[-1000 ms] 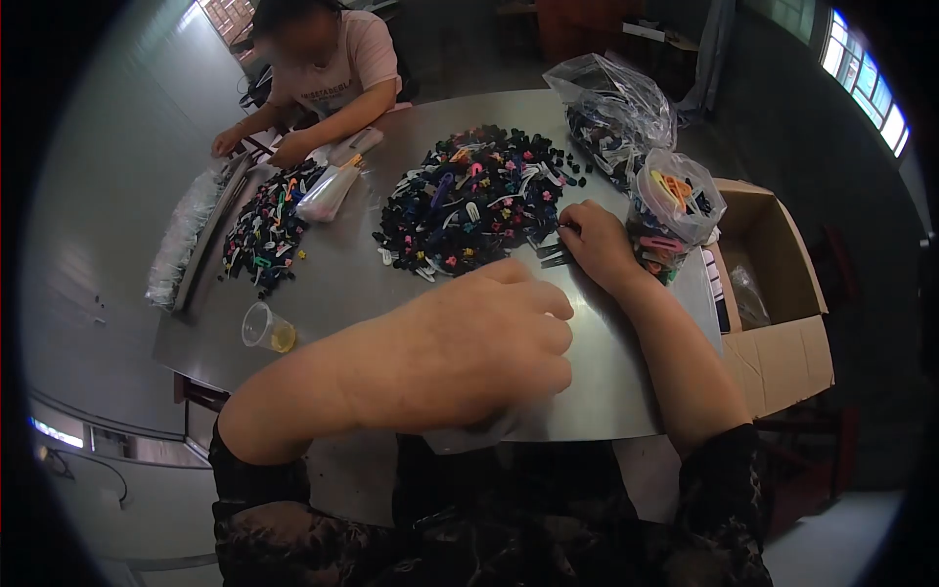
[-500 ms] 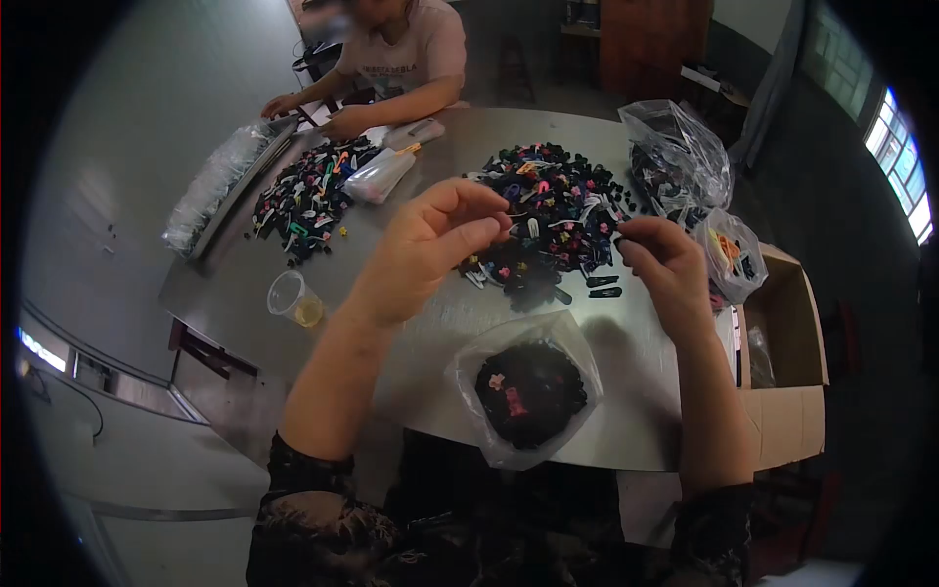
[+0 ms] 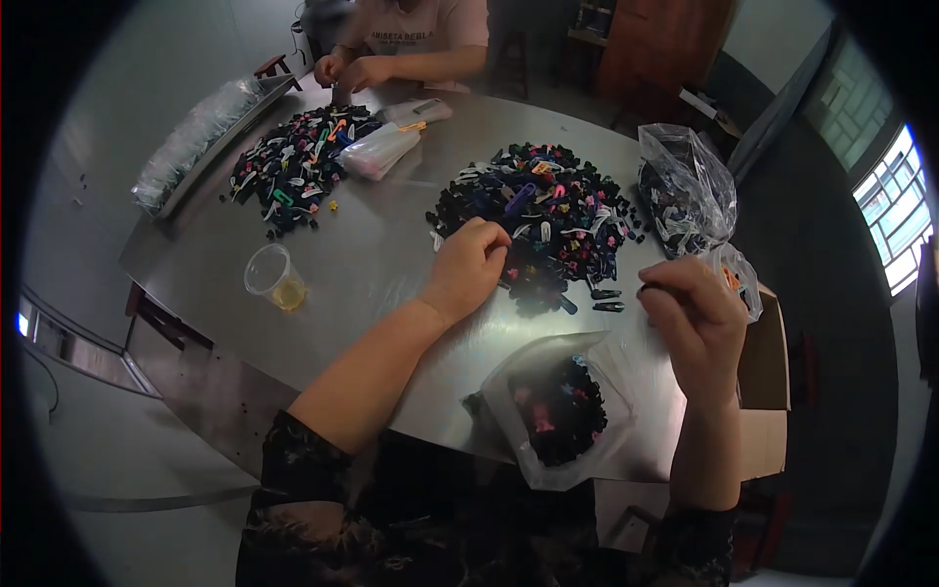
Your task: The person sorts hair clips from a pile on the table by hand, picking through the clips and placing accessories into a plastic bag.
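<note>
My left hand (image 3: 468, 264) is at the near left edge of the large pile of mixed hair clips (image 3: 548, 196), its thumb and fingers closed; what they hold, if anything, is hidden. My right hand (image 3: 699, 318) is raised over the right side of the table, pinching a small dark piece (image 3: 646, 289) between thumb and fingertips. Between my forearms an open clear plastic bag (image 3: 533, 455) holds many small black pieces (image 3: 562, 416) with a few pink and blue ones. Two dark clips (image 3: 607, 299) lie side by side between the pile and my right hand.
Across the metal table (image 3: 377, 264) sits a person (image 3: 421, 44), hands at a second clip pile (image 3: 293, 161). Plastic packets (image 3: 381, 152), a tray of wrapped packs (image 3: 201, 142) and a cup of yellow liquid (image 3: 279, 284) stand left. Filled bags (image 3: 685, 186) and a cardboard box (image 3: 763, 430) are at right.
My left hand has come down from above the table to the pile's edge and its fingers have closed. My right hand has lifted away from the pile toward the right. The view has shifted.
</note>
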{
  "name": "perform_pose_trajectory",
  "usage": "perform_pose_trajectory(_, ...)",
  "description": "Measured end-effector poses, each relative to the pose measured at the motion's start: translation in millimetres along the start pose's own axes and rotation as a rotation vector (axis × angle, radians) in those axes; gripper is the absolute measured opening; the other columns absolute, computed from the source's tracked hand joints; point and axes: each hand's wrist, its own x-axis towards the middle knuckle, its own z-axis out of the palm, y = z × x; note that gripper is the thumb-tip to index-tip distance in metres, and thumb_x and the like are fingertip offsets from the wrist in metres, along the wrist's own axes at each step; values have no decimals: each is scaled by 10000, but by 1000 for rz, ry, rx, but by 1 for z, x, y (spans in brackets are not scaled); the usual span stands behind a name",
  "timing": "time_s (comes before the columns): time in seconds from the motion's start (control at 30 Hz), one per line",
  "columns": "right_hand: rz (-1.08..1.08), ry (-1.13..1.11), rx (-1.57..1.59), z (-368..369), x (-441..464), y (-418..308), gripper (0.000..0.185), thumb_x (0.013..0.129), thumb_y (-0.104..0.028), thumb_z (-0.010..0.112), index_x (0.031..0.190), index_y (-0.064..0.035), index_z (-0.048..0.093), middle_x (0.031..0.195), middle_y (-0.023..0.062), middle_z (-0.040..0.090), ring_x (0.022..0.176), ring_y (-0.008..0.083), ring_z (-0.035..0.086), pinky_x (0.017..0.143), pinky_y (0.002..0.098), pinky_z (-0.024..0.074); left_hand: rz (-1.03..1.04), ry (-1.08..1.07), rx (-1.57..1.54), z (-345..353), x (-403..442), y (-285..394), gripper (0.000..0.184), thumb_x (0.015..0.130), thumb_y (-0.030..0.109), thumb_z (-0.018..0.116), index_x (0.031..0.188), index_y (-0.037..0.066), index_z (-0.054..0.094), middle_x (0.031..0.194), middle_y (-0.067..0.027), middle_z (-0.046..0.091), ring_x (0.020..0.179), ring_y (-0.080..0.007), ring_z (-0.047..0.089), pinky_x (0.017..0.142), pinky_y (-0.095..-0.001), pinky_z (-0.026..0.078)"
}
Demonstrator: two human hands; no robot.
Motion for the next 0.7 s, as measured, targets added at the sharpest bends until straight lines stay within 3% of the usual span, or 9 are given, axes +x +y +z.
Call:
perform_pose_trajectory(0.07, -20, 57, -7, 5, 8, 46, 90, 910, -2, 672, 993, 14, 703, 848, -17, 613, 716, 47, 534, 650, 223, 429, 72, -12, 36, 0, 1, 1, 78, 883, 34, 613, 950, 27, 651, 930, -134, 628, 836, -313, 658, 741, -404, 520)
perform_pose_trajectory(0.13, 149, 84, -125, 9, 12, 90, 101, 899, -20, 696, 997, 6, 700, 866, -2, 622, 709, 57, 539, 649, 222, 430, 27, -48, -5, -4, 1, 14, 80, 882, 34, 611, 950, 30, 651, 934, -133, 626, 853, -327, 655, 751, -408, 520)
perform_pose_trajectory(0.3, 162, 55, -292, 19, 1, 161, 153, 875, -33, 713, 1021, 9, 693, 881, 57, 633, 708, 107, 577, 645, 253, 461, 65, -176, 90, -6, -5, 19, 72, 883, 76, 646, 929, 21, 648, 940, -134, 602, 876, -345, 645, 766, -435, 523)
perform_pose_trajectory(0.37, 182, 38, -323, 17, -5, 172, 156, 857, -20, 707, 1008, 14, 684, 900, 92, 651, 721, 168, 624, 660, 291, 494, 61, -194, 148, -9, -7, 24, 81, 882, 89, 655, 929, 24, 653, 928, -133, 597, 872, -343, 644, 762, -437, 522)
perform_pose_trajectory(0.6, 144, 2, -379, 21, -8, 172, 133, 849, -19, 717, 975, 13, 686, 889, 120, 640, 715, 208, 625, 664, 309, 496, 125, -242, 232, -2, -8, 15, 80, 869, 93, 676, 916, 30, 658, 914, -124, 587, 843, -339, 639, 727, -445, 522)
perform_pose_trajectory(0.67, 204, -28, -398, 22, -7, 169, 119, 861, -50, 721, 957, 6, 678, 894, 148, 624, 743, 292, 659, 674, 365, 519, 120, -238, 223, -2, -8, 16, 79, 864, 87, 675, 909, 28, 647, 908, -127, 583, 835, -342, 637, 717, -442, 521)
perform_pose_trajectory(0.7, 207, -30, -394, 23, -7, 168, 119, 861, -50, 721, 957, 6, 678, 894, 148, 624, 743, 292, 659, 674, 365, 519, 119, -230, 211, -3, -8, 16, 80, 859, 81, 674, 901, 25, 635, 902, -130, 579, 827, -346, 635, 706, -439, 521)
